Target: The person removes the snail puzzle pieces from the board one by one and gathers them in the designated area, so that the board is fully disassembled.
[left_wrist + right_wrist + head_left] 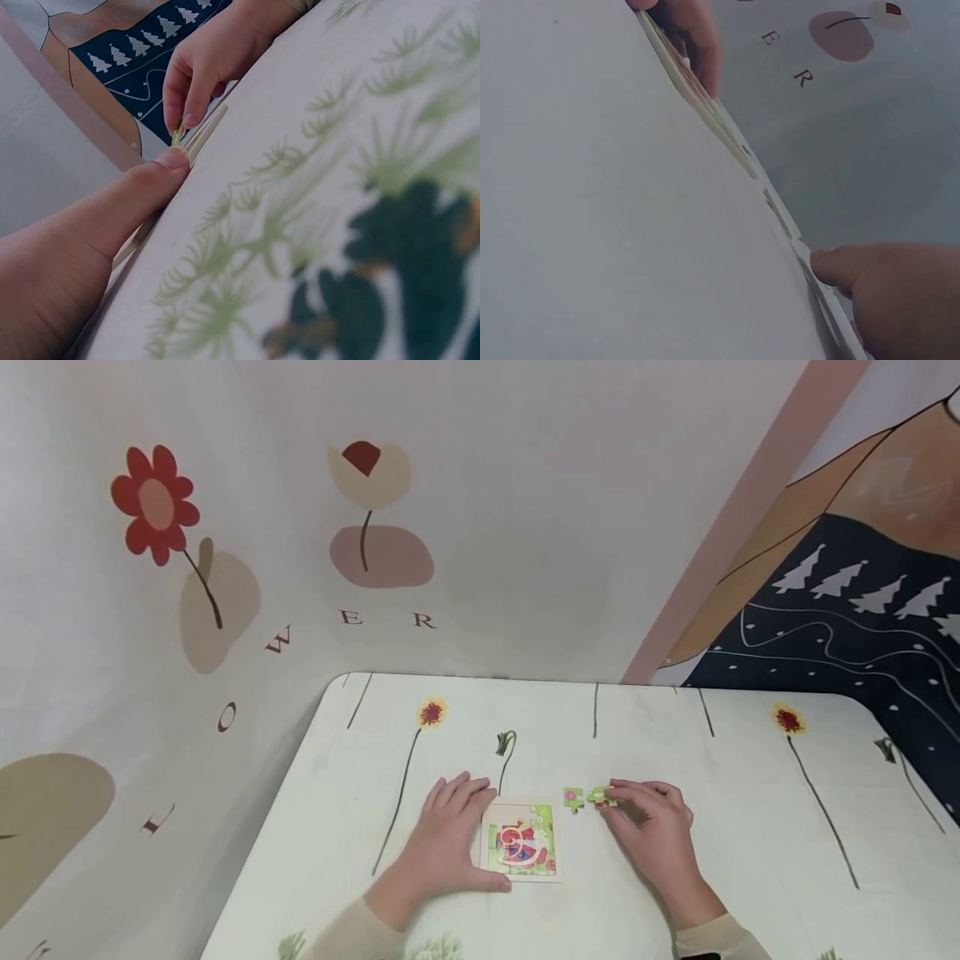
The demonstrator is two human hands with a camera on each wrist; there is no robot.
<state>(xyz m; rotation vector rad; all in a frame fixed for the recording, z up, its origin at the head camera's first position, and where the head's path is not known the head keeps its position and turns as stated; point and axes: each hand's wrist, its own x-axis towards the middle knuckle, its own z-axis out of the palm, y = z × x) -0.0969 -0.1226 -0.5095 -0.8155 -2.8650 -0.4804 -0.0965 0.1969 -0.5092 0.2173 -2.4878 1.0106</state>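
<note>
A small square jigsaw puzzle board (521,843) with a red, green and blue picture lies flat on the table. Its upper left part shows plain pale wood. My left hand (447,839) holds it from the left, thumb at the near edge and fingers at the far left corner. To the right of the board, a green puzzle piece (573,797) with a pink flower lies loose. Just beyond that, my right hand (654,827) pinches another green puzzle piece (597,797) between thumb and fingers. The left wrist view shows this pinch edge-on.
A white cloth with printed flowers covers the table (750,827). Behind it hangs a pale curtain (525,527) with printed flowers and letters. At the right is a dark blue printed area with white trees (840,610).
</note>
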